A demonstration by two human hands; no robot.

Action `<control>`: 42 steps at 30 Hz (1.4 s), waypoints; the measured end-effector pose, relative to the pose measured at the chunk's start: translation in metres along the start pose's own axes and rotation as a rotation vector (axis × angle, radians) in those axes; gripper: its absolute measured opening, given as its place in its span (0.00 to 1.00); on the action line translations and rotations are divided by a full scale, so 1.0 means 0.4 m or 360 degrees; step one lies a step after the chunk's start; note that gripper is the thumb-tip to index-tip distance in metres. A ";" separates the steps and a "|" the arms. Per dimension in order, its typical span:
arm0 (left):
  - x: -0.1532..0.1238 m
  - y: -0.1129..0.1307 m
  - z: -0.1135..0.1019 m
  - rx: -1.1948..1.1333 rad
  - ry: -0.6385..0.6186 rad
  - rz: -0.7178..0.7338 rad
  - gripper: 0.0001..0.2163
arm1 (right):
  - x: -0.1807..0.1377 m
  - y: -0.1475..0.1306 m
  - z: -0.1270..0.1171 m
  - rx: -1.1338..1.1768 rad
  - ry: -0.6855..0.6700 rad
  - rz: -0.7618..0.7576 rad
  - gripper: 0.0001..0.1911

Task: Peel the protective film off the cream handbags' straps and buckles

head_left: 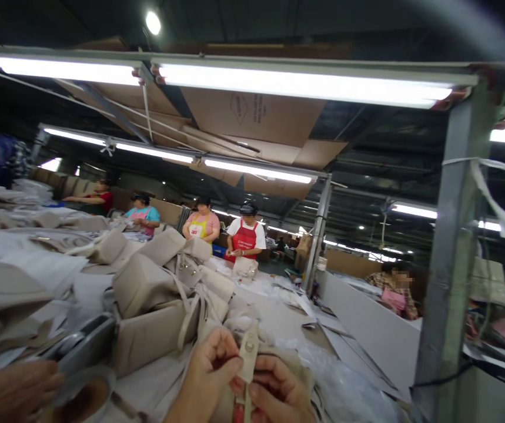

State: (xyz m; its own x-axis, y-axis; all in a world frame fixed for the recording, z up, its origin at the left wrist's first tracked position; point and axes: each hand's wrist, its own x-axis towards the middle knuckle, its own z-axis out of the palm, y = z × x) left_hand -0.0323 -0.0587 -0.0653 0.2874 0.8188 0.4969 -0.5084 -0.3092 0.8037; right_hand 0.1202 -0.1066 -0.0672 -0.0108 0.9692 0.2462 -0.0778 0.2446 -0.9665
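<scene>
— What are the hands at the bottom doing?

— Both are closed on a beige strap tab point(248, 352) with a small metal stud. The left hand point(210, 367) pinches it from the side, the right hand point(278, 390) grips it lower down, over a beige handbag point(298, 364) lying at the near edge of the worktop point(278, 320).

— And that other hand, far left?

— A co-worker's hand point(12, 390), beside a roll of tape point(80, 393). Apart from these two.

— How far along is the work?

— Hard to judge. Plenty of beige bags point(146, 288) are heaped on the worktop, so I'd guess many are handled. This strap looks mid-way; whether it is fastened, I cannot tell.

— And the others?

— People in aprons point(246, 235) stand along the far end.
</scene>
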 end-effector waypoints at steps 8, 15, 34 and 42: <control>0.005 0.025 0.009 0.0222 -0.0055 -0.0358 0.10 | -0.009 -0.022 0.025 -0.0091 0.0119 -0.0013 0.25; -0.010 0.081 0.015 0.0540 -0.0056 -0.0425 0.07 | 0.002 -0.010 0.041 -0.0062 0.0366 -0.0150 0.25; -0.010 0.027 0.019 0.0420 -0.0062 -0.0544 0.11 | -0.050 -0.016 0.057 -0.1414 0.0817 -0.1514 0.09; -0.030 0.029 0.024 0.0449 -0.0010 -0.0476 0.09 | -0.038 -0.015 0.070 -0.1953 0.0960 -0.1325 0.09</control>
State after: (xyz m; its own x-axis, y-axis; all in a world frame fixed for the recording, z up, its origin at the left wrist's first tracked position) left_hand -0.0339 -0.0767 -0.0588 0.3942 0.8901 0.2286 -0.1591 -0.1789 0.9709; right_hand 0.0928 -0.1234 -0.0633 0.0234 0.3569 0.9339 0.9536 0.2724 -0.1280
